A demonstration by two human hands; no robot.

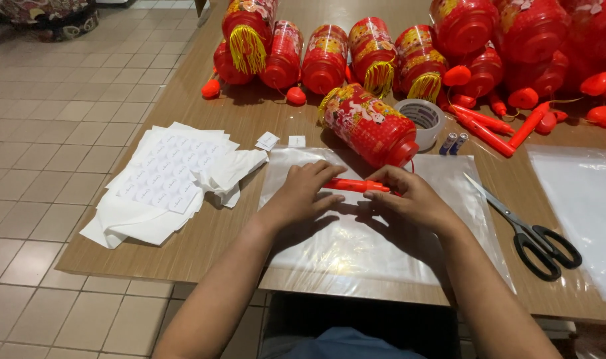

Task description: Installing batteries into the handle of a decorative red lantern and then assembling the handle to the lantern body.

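Note:
My left hand (304, 192) and my right hand (412, 197) both grip a thin red plastic stick (357, 186), one at each end, just above a clear plastic bag (356, 246) spread flat on the wooden table (203, 233). A red patterned lantern (369, 126) lies on its side directly behind the stick, its end close to my right fingers.
Several red lanterns with yellow tassels (329, 56) line the table's far side, with loose red sticks (486, 129) and bulbs. A tape roll (420, 118), two small batteries (453, 143), black scissors (529, 229), white sticker sheets (160, 179) and another clear bag (582, 206) lie around.

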